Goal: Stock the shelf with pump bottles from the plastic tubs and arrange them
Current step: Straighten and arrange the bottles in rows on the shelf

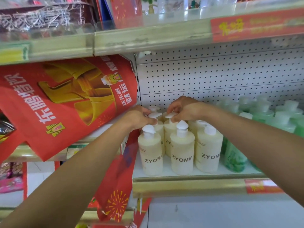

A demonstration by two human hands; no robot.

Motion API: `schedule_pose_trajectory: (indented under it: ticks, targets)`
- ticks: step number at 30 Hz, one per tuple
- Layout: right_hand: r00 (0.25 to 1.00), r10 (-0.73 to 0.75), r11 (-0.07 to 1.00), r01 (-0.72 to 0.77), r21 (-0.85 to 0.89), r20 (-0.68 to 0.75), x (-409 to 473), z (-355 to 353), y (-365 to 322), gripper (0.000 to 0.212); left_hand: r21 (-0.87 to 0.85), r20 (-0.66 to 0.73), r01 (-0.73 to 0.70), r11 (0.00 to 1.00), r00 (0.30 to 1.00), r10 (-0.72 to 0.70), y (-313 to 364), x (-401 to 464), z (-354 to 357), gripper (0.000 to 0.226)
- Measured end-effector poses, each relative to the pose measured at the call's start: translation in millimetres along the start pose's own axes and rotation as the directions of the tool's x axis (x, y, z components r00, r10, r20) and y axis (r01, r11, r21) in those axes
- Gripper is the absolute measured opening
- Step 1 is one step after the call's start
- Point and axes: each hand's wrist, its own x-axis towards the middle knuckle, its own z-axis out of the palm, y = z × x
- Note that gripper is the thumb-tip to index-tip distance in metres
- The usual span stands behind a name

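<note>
Several cream pump bottles marked ZYOME [181, 152] stand in rows at the left end of the white shelf [189, 180]. My left hand [139, 116] pinches the white pump head [154, 115] of a second-row bottle on the left. Just to its right, my right hand [185, 109] pinches the pump head [171, 115] of the neighbouring second-row bottle. Three front-row bottles stand upright below my hands, untouched. More bottles behind are partly hidden by my hands.
Green pump bottles [263, 116] fill the shelf to the right. A red and gold poster [65, 102] hangs at the left, close to my left hand. White pegboard [213, 76] backs the shelf, and an upper shelf edge [148, 40] runs overhead.
</note>
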Motion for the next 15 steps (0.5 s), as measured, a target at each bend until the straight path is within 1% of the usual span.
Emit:
schedule_pose_trajectory:
  ticks: [3, 5, 6, 8, 9, 10, 11, 13, 15]
  targets:
    - [1.000, 0.022, 1.000, -0.022, 0.001, -0.014, -2.7, 0.5, -3.0, 0.040, -0.004, 0.030, 0.025, 1.000, 0.999, -0.024, 5.9, -3.3, -2.2, 0.060]
    - [0.999, 0.036, 0.999, -0.036, 0.026, -0.014, -5.6, -2.1, -1.3, 0.051, -0.003, 0.050, 0.039, 0.999, 0.998, -0.039, 6.2, -6.7, -2.5, 0.062]
    - [0.998, 0.050, 0.997, -0.049, 0.061, -0.028, -8.4, -5.8, 1.1, 0.055, 0.006, 0.021, 0.024, 1.000, 0.999, -0.024, 5.3, -8.4, -2.8, 0.061]
    - [0.992, 0.079, 0.991, -0.068, 0.113, -0.101, -16.4, -18.1, 9.2, 0.055, 0.060, -0.135, -0.052, 0.997, 0.989, 0.059, 6.7, -16.3, -3.8, 0.055]
    - [0.986, 0.091, 0.991, -0.076, 0.109, -0.139, -21.1, -25.0, 15.1, 0.052, 0.099, -0.218, -0.105, 0.990, 0.968, 0.124, 10.2, -22.1, -3.3, 0.052]
    - [0.981, 0.104, 0.992, -0.090, 0.091, -0.165, -25.3, -31.2, 21.6, 0.049, 0.121, -0.266, -0.159, 0.980, 0.946, 0.186, 14.9, -27.0, -1.7, 0.050]
    - [0.979, 0.117, 0.992, -0.109, 0.059, -0.169, -29.6, -35.9, 27.4, 0.047, 0.126, -0.272, -0.210, 0.970, 0.933, 0.238, 21.1, -31.4, 0.6, 0.051]
    - [0.982, 0.147, 0.987, -0.154, -0.053, -0.118, -35.7, -38.3, 36.5, 0.047, 0.180, -0.196, -0.288, 0.941, 0.926, 0.322, 33.9, -36.3, 8.3, 0.057]
    - [0.980, 0.194, 0.969, -0.199, -0.147, -0.047, -36.4, -32.6, 41.7, 0.048, 0.315, -0.097, -0.332, 0.889, 0.921, 0.378, 43.7, -34.8, 17.3, 0.062]
